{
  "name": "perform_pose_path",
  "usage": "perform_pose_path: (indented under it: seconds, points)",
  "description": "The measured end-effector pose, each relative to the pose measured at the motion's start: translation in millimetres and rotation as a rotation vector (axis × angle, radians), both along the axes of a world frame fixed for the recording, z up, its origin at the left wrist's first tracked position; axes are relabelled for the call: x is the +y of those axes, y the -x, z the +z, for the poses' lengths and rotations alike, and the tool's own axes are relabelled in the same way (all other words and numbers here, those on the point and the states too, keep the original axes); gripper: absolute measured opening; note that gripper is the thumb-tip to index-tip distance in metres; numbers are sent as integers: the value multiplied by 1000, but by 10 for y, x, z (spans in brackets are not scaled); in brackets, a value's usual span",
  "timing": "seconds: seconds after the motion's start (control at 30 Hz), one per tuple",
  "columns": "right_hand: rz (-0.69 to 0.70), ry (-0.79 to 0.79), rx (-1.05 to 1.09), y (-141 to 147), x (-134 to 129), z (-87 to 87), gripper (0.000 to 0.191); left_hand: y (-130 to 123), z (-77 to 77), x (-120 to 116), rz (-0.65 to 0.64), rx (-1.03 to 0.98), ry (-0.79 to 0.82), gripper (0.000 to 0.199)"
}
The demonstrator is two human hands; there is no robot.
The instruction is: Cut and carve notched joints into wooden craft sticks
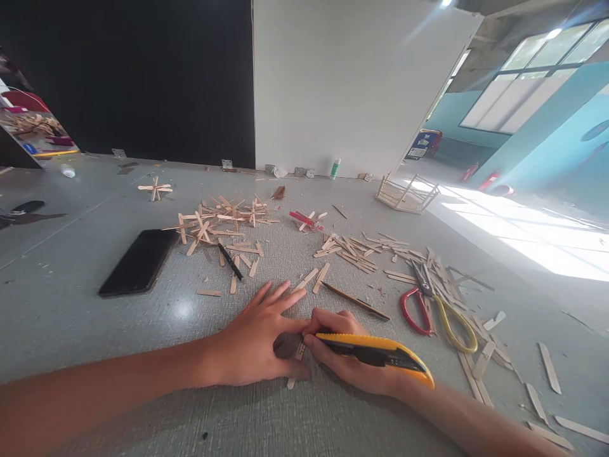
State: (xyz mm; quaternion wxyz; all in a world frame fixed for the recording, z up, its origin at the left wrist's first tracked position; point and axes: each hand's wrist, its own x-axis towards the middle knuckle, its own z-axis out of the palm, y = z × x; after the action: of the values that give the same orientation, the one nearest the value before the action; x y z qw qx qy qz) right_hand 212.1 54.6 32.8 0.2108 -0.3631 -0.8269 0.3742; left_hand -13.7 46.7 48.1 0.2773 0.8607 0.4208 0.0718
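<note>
My right hand (pixel 345 352) is closed round a yellow and black utility knife (pixel 375 349), its tip end over a small wooden craft stick (pixel 299 351). That stick has dark marks on it. My left hand (pixel 259 339) lies on the grey textured table with its outer fingers spread; its thumb and index finger hold the stick down against the surface. The stick's near end pokes out below the thumb, while other parts are covered by my fingers. The blade itself is hidden. Just beyond my hands lie a thin brown pointed stick (pixel 356 301) and loose craft sticks (pixel 321 278).
Scissors with red and yellow handles (pixel 423 285) lie right, among scattered sticks. A black phone (pixel 139 261), a black pen (pixel 230 261) and a pile of sticks (pixel 228 216) are left. Further back stand a glue stick (pixel 335 169) and a small stick frame (pixel 406 193).
</note>
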Motion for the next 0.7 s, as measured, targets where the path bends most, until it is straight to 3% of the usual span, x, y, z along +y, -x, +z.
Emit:
perform_pose_path:
  seconds: [0.17,0.7]
  points:
    - [6,1,-3,-4,-3,-32,26,11,19,-14,2,-3,21,37]
    - [40,-19,-36,-27,-21,-1,24,26,-39,-8,5,-72,11,42]
